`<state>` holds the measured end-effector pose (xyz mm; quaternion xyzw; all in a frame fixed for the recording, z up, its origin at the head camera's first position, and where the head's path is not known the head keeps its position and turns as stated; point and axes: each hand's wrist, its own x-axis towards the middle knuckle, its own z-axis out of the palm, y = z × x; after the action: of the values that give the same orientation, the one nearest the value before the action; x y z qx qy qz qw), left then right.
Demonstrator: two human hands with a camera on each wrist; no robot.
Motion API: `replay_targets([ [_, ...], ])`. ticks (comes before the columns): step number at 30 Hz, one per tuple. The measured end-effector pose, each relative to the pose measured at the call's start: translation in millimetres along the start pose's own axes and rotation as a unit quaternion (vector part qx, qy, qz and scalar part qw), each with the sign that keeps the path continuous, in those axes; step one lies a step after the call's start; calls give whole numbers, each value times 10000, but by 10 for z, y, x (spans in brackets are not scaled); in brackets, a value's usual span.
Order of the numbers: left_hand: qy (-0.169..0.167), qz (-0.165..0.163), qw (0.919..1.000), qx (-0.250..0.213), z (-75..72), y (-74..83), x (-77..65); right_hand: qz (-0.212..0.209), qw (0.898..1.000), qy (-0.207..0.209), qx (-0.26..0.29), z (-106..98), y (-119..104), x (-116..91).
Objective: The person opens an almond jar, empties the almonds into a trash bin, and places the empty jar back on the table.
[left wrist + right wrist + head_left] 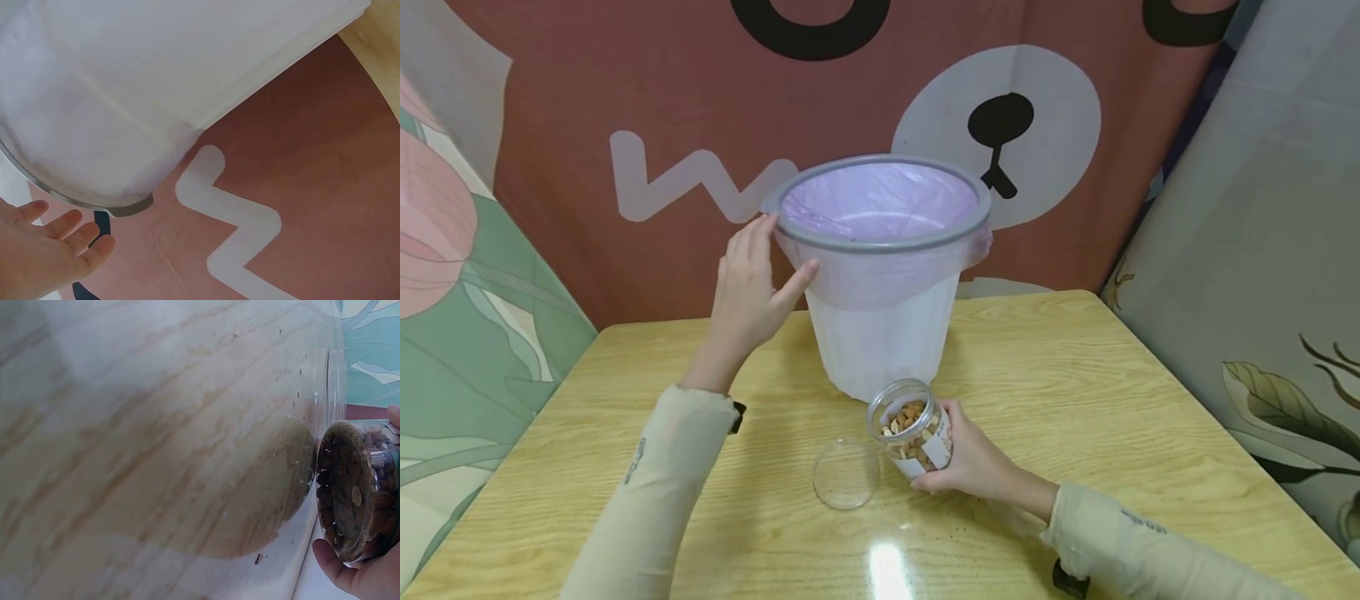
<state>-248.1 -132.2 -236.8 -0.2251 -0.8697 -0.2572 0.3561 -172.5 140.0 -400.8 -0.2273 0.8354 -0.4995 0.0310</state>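
A white trash bin (883,342) with a grey rim (880,247) and a thin purple bag (887,187) inside stands upright on the table. My left hand (747,287) is beside the rim's left edge, fingers loosely extended; in the left wrist view its fingers (81,237) hold nothing, and contact with the rim is unclear. In front of the bin, my right hand (973,458) grips an uncapped clear jar (936,450) of almond-like nuts, tilted with its mouth toward the upper left. The jar's base (344,494) shows in the right wrist view.
A round clear lid (846,475) lies on the wooden table (1030,358), left of the jar. Small dark crumbs dot the tabletop near the right forearm. A reddish-brown printed cloth (662,92) hangs directly behind the bin, with patterned cloths on both sides.
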Motion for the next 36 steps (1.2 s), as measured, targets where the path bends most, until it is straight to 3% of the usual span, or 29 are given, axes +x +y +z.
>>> replay_targets([
  [8, -289, -326, 9990, -44, -14, -59, 90, -39, 10000, -5, 61, -9, -1, 12],
  [24, -465, -426, 9980, -83, 60, -93, 232, -67, 10000, 47, 33, -6, 11, 0],
  [36, -727, -728, 9947, -76, 75, -105, 264, -20, 10000, 86, 11, 2, 26, 1],
])
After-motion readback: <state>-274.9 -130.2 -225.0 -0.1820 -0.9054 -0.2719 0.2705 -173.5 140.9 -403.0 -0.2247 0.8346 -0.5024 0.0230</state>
